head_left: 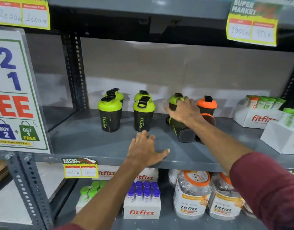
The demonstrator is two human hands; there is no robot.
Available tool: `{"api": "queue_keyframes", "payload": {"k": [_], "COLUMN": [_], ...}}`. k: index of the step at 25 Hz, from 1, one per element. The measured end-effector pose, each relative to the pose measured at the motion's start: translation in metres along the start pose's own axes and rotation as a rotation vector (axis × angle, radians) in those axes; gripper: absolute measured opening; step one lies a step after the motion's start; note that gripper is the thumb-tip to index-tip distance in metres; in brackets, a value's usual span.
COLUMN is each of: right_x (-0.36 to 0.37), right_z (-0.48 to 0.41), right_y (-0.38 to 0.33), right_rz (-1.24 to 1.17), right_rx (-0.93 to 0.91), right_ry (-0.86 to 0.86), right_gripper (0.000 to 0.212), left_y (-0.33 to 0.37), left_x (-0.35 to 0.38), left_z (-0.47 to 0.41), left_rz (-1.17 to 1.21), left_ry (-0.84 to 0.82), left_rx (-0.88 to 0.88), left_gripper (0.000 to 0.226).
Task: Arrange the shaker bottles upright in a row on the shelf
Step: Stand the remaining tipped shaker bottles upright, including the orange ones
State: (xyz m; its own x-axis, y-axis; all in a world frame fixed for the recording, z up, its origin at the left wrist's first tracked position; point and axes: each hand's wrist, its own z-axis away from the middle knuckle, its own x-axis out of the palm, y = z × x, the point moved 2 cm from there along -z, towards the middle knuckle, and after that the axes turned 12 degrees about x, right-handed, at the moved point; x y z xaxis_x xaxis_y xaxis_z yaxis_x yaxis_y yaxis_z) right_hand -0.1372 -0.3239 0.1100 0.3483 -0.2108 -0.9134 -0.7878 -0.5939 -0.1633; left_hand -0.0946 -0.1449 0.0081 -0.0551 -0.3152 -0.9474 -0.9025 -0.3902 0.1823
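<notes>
Black shaker bottles with green lids stand upright on the grey shelf (93,146): one at the front left (109,114) with more behind it, and one beside it (143,114) with another behind. My right hand (184,110) reaches to the back and wraps around an upright green-lidded bottle (174,99). To its right stands an orange-lidded bottle (206,105). A green-lidded bottle (182,130) lies on its side under my right wrist, base toward me. Another fallen, orange-lidded bottle (210,118) shows behind my forearm. My left hand (146,150) rests flat on the shelf's front edge, empty.
White fitfizz display boxes (257,118) with small tubes fill the shelf's right end. A large offer sign (18,97) hangs at the left by the upright post (74,70). Price tags hang from the shelf above. The lower shelf holds tube boxes (142,211) and jars (191,196).
</notes>
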Motion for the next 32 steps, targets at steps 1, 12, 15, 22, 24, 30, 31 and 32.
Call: {"api": "queue_keyframes", "payload": {"k": [1, 12, 15, 22, 24, 30, 31, 32], "right_x": [0.004, 0.013, 0.014, 0.02, 0.01, -0.003, -0.002, -0.001], "right_z": [0.001, -0.014, -0.012, 0.001, 0.0, -0.025, -0.024, -0.023], "right_y": [0.002, 0.034, 0.045, 0.061, 0.057, 0.043, 0.043, 0.043], "right_rz": [0.062, -0.307, -0.519, -0.624, -0.625, -0.497, -0.511, -0.535], "right_rx": [0.039, -0.045, -0.068, -0.066, -0.016, -0.002, -0.008, -0.012], "right_ry": [-0.064, -0.099, -0.126, -0.139, -0.041, -0.072, -0.096, -0.116], "right_gripper": [0.084, 0.077, 0.076, 0.088, 0.088, 0.051, 0.048, 0.047], "left_y": [0.014, 0.036, 0.036, 0.038, 0.038, 0.038, 0.038, 0.038], "left_x": [0.005, 0.026, 0.027, 0.026, 0.025, 0.024, 0.024, 0.024], "left_z": [-0.009, -0.039, -0.038, -0.037, -0.037, -0.036, -0.036, -0.036], "left_rz": [0.013, 0.016, 0.011, -0.007, -0.012, 0.007, 0.007, 0.005], "left_ry": [-0.026, 0.019, 0.021, 0.021, 0.01, 0.028, 0.026, 0.023], "left_rx": [0.022, 0.056, 0.059, 0.061, 0.058, 0.064, 0.062, 0.059], "left_gripper": [0.085, 0.082, 0.083, 0.083, 0.082, 0.082, 0.082, 0.082]}}
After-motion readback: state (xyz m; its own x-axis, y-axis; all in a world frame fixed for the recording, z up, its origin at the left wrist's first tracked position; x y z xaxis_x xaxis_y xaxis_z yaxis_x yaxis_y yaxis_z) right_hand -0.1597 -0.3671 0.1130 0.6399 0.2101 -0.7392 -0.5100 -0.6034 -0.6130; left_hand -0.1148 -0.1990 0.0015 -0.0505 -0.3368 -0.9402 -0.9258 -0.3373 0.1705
